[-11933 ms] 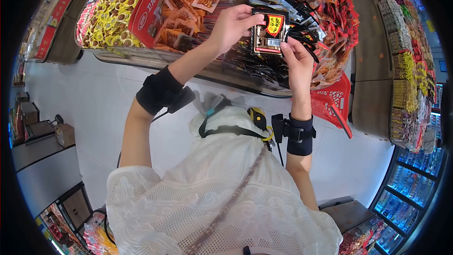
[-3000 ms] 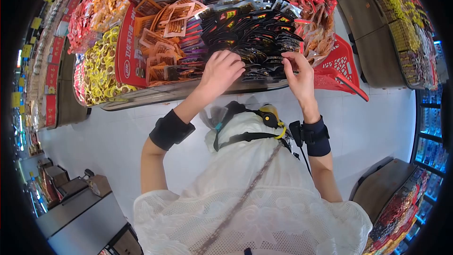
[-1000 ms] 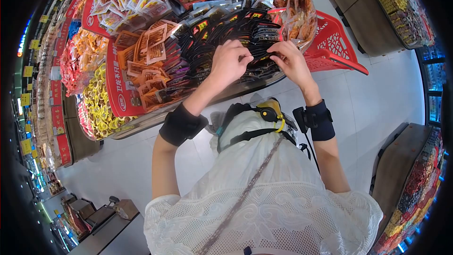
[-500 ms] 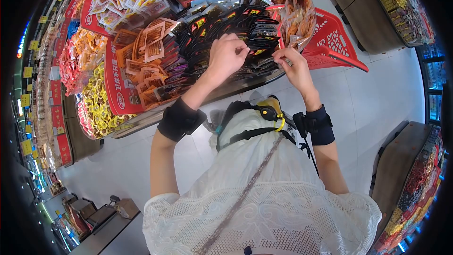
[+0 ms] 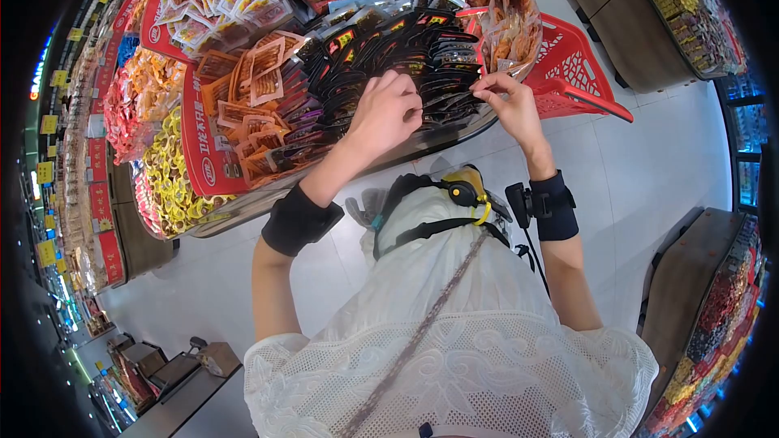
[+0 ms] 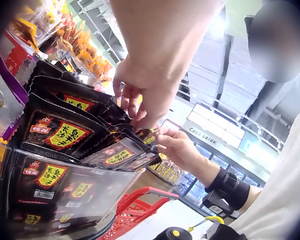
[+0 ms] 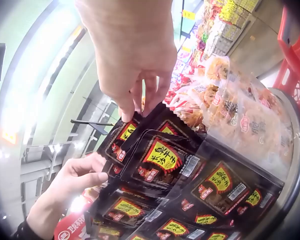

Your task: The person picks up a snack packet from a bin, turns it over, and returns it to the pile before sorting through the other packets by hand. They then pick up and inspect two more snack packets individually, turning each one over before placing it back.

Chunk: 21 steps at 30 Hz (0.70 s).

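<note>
So from the head view, the left hand [image 5: 383,113] is over the black packets [image 5: 365,61], fingers bent and a bit apart, and I honestly can't tell if it's gripping one. The right hand [image 5: 513,109] is at their right-hand edge, thumb and index together, and the wrist views show it pinching a packet's edge. Left wrist cam also catches a "COLD DRINK" sign [image 6: 206,138] that the head view doesn't show, while the right wrist one gets the yellow-and-red labels and barcodes up close.

Surface-wise it's a rounded display stand [image 5: 466,131] on a pale tiled floor [image 5: 324,276], with stocked shelves [image 5: 77,146] off to the left and blue-lit coolers [image 5: 748,146] over on the right.

As for containers, going left to right: yellow packets [image 5: 168,170], a red sign [image 5: 203,134], orange packets [image 5: 264,69], then the black ones, packed upright in rows behind a clear wall [image 6: 112,182], with clear bags of orangey snacks [image 5: 515,36] next to them. Right beside the stand there's a red basket [image 5: 572,65] with its handle sticking out
</note>
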{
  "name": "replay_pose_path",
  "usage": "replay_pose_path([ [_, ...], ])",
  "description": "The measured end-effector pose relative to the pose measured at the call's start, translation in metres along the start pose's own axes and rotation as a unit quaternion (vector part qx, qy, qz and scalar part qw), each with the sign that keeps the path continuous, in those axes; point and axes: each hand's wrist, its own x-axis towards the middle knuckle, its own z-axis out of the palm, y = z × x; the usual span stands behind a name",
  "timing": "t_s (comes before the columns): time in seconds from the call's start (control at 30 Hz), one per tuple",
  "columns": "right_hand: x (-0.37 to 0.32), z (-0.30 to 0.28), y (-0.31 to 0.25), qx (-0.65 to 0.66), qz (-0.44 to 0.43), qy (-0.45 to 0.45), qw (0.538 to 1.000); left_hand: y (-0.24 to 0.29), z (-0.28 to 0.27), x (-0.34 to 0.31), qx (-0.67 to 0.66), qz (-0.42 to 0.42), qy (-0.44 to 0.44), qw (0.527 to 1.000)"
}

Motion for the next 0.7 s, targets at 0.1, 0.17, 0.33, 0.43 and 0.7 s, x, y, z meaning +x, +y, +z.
replay_pose_path([
  [0.1, 0.0, 0.007, -0.002, -0.02, -0.038, 0.0, 0.999, -0.001, -0.002, -0.003, 0.013, 0.0, 0.004, 1.0],
  [0.17, 0.002, 0.01, 0.001, -0.073, -0.061, -0.019, 0.995, -0.001, -0.002, -0.003, 0.02, 0.004, 0.005, 1.0],
  [0.33, 0.0, 0.006, -0.002, -0.062, -0.057, 0.0, 0.996, 0.003, -0.003, -0.002, 0.051, 0.015, 0.005, 0.999],
  [0.43, -0.007, -0.003, -0.004, -0.081, -0.075, 0.015, 0.994, 0.011, -0.002, 0.0, 0.046, -0.012, 0.03, 0.998],
  [0.7, -0.01, -0.007, 0.006, -0.165, -0.139, 0.016, 0.976, 0.016, 0.011, 0.009, 0.05, 0.036, 0.064, 0.996],
])
